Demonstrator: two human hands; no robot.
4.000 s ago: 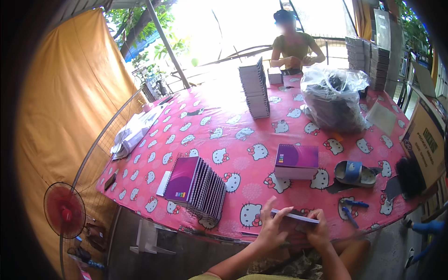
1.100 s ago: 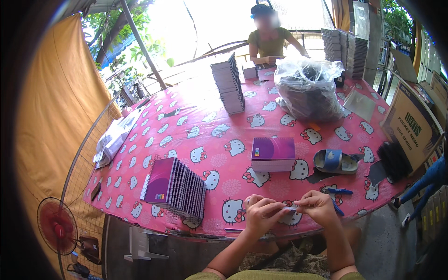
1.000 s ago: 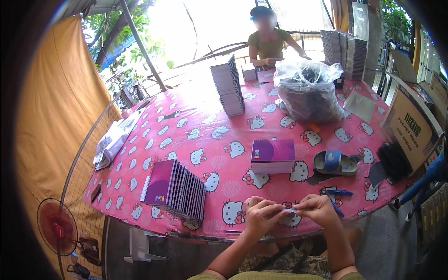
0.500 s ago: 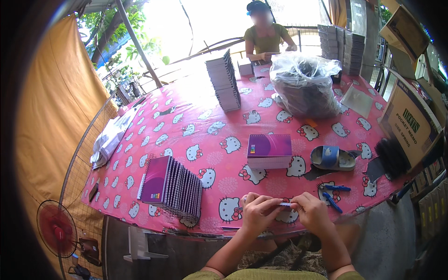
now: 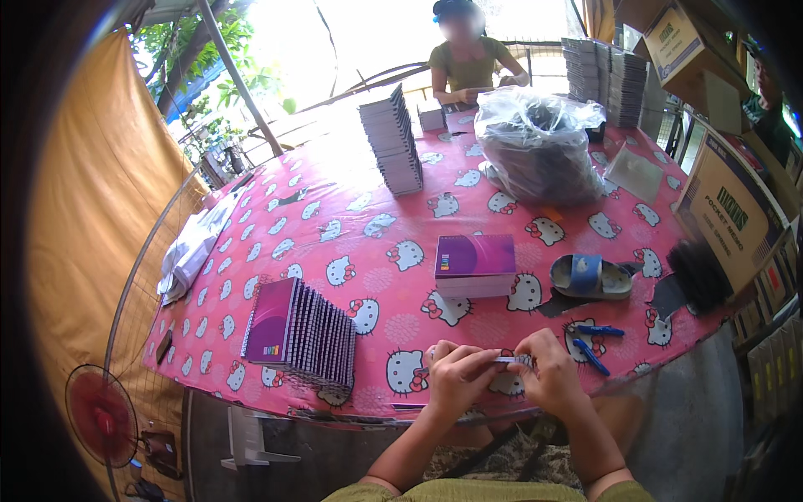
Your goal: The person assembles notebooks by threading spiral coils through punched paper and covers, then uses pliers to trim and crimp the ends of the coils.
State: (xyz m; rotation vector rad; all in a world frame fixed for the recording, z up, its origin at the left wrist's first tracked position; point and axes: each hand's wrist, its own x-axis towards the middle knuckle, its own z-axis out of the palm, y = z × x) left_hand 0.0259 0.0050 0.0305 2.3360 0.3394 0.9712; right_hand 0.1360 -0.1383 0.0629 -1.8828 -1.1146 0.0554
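Note:
Near the table's front edge, my left hand [image 5: 456,376] pinches a thin small notebook [image 5: 503,360], seen nearly edge-on with its pale side showing. My right hand [image 5: 548,372] has its fingers closed at the notebook's right end, where a bit of wire coil seems to show; the fingers hide most of it. Just right of my right hand lie blue-handled pliers [image 5: 595,345]. Beyond my hands sits a stack of purple-covered notebooks [image 5: 475,266]. To the left, a long row of spiral-bound purple notebooks [image 5: 301,335] leans together.
A blue and grey slipper [image 5: 590,276] and a bundle of black coils [image 5: 701,274] lie on the right. Farther back stand a filled plastic bag [image 5: 539,155] and a tall notebook stack [image 5: 391,142]. Across the table, a person [image 5: 473,71] works. Cardboard boxes [image 5: 732,213] line the right side.
My right hand has shifted slightly left and up, its fingers curling more over the notebook's end. My left hand keeps its hold. The whole view has shifted slightly.

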